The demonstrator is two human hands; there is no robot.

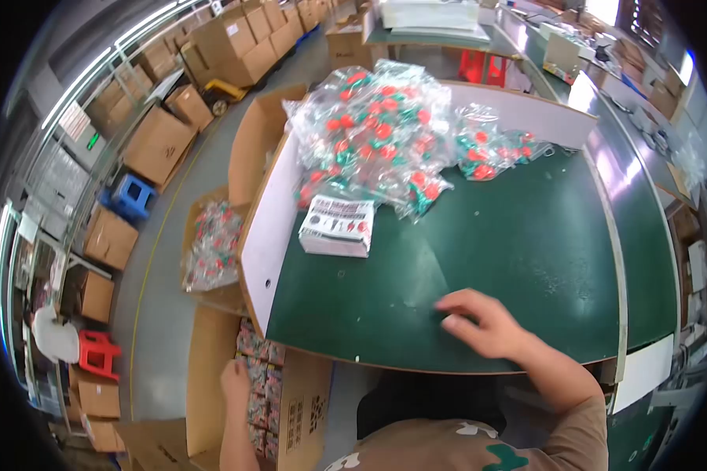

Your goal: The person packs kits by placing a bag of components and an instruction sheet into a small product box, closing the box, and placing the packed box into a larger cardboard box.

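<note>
My right hand (483, 323) is over the front part of the green tabletop (518, 243), its thumb and fingers apart with nothing between them. My left hand (236, 381) is low at the left, above an open carton (302, 408) packed with small colourful packets (258, 392); its fingers look curled, and whether they hold anything is hidden. A white printed box (337, 227) sits at the left of the tabletop. Behind it is a large heap of clear plastic bags (377, 133) with red and green pieces inside. A smaller group of such bags (483, 149) lies to its right.
White boards (271, 228) edge the table at left and back. Another carton of bagged pieces (212, 243) stands left of the table. Beyond the aisle are brown cartons (159, 145), a blue stool (133, 196) and a red stool (98, 355). A metal-edged bench runs along the right.
</note>
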